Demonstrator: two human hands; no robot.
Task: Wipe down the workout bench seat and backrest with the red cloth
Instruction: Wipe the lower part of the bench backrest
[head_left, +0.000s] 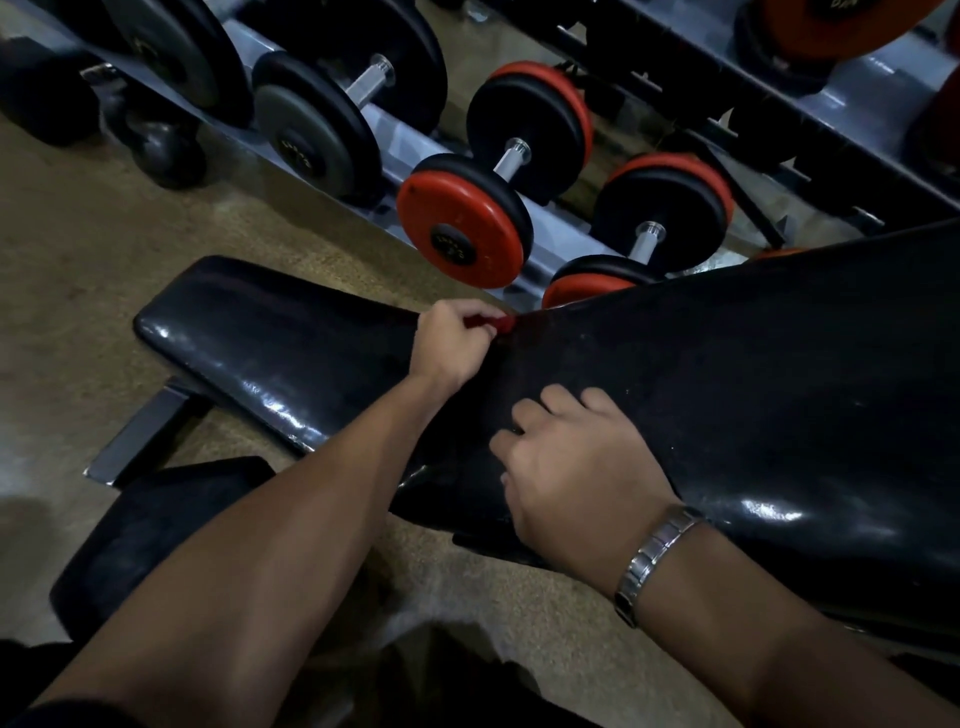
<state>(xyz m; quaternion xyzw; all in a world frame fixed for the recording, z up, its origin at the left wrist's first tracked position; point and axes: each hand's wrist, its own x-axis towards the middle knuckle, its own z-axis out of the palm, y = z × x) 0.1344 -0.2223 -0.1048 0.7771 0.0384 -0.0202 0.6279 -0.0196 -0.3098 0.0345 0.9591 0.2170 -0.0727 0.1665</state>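
Red cloth (493, 323) is bunched small in our left grip (452, 340), whose fingers curl tight round it. It lies at the far edge of the bench, where the seat (249, 332) meets the backrest (753, 389), touching the black vinyl. We judge it is balled up to work into that seam. Our right grip (566, 467), fingers loosely bent and holding nothing, rests on the near lower part of the backrest, likely to steady us. The bench's long axis runs left to right: the seat's rounded free end points left and the backrest seems to rise rightward, alongside the dumbbell rack (402, 140) beyond.
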